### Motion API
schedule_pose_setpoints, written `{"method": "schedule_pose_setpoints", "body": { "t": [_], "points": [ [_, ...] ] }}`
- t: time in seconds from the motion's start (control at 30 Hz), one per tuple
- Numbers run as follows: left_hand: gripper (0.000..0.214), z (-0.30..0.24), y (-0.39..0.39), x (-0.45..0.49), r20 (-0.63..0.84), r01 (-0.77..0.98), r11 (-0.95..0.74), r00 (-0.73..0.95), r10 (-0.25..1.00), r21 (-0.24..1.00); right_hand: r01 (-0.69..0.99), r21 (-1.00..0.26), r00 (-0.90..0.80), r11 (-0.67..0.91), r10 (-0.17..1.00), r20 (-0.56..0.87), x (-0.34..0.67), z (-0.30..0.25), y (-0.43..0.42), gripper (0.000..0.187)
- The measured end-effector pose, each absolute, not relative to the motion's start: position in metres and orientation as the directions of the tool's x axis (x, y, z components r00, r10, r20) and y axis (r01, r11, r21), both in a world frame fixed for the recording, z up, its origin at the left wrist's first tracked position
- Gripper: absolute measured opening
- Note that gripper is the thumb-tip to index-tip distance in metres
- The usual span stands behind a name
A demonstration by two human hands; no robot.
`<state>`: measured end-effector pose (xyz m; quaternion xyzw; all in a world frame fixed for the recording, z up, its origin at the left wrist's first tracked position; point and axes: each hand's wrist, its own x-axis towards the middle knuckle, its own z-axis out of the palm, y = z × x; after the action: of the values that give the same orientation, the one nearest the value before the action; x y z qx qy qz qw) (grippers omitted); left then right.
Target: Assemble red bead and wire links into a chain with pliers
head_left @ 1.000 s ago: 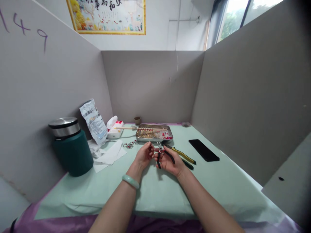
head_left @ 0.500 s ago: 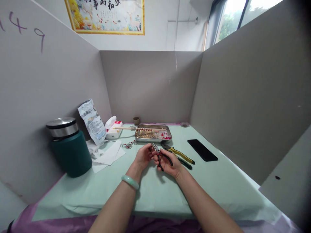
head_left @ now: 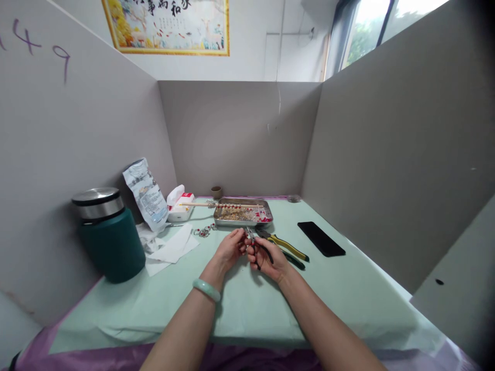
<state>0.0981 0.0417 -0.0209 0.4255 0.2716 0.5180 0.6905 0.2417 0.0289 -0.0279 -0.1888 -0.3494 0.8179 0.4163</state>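
My right hand (head_left: pixel 269 259) is closed around the dark handles of small pliers (head_left: pixel 264 251), whose metal jaws point up and to the left. My left hand (head_left: pixel 231 247), with a pale green bangle (head_left: pixel 207 289) on the wrist, is pinched close beside the jaws; what its fingertips hold is too small to make out. Just beyond both hands stands a metal tray (head_left: pixel 243 223) of small gold and red beads. A wooden stick (head_left: pixel 201 204) strung with red beads and rings lies across it. To the left lies a beaded chain (head_left: pixel 204 231).
Larger yellow-handled pliers (head_left: pixel 290 247) lie right of my hands, with a black phone (head_left: pixel 320 239) farther right. On the left stand a green flask (head_left: pixel 112 242), a foil pouch (head_left: pixel 147 196), a tissue pack (head_left: pixel 181 210) and white paper (head_left: pixel 174 247). Grey partitions (head_left: pixel 240 139) enclose the table.
The pliers' jaws have shifted slightly right, away from my left fingertips, and a small gap shows between them. My left hand stays pinched; the things on the table have not moved.
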Motion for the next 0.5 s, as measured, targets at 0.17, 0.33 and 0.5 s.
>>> {"method": "schedule_pose_setpoints", "body": {
  "t": [0.17,0.33,0.5],
  "points": [
    [0.035,-0.024,0.044,0.099,0.077,-0.464,0.081,0.312,0.947,0.882,-0.472,-0.833,-0.511,-0.287,0.86,-0.007,0.236,-0.027,0.025,0.023],
    [0.033,-0.029,0.047,0.098,0.062,-0.444,0.087,0.311,0.948,0.892,-0.363,-0.921,-0.423,-0.142,0.906,0.027,0.231,-0.03,0.025,0.026],
    [0.032,-0.031,0.049,0.096,0.031,-0.444,0.117,0.312,0.95,0.889,-0.292,-0.951,-0.384,-0.101,0.923,0.02,0.229,-0.035,0.027,0.025]
  ]
}}
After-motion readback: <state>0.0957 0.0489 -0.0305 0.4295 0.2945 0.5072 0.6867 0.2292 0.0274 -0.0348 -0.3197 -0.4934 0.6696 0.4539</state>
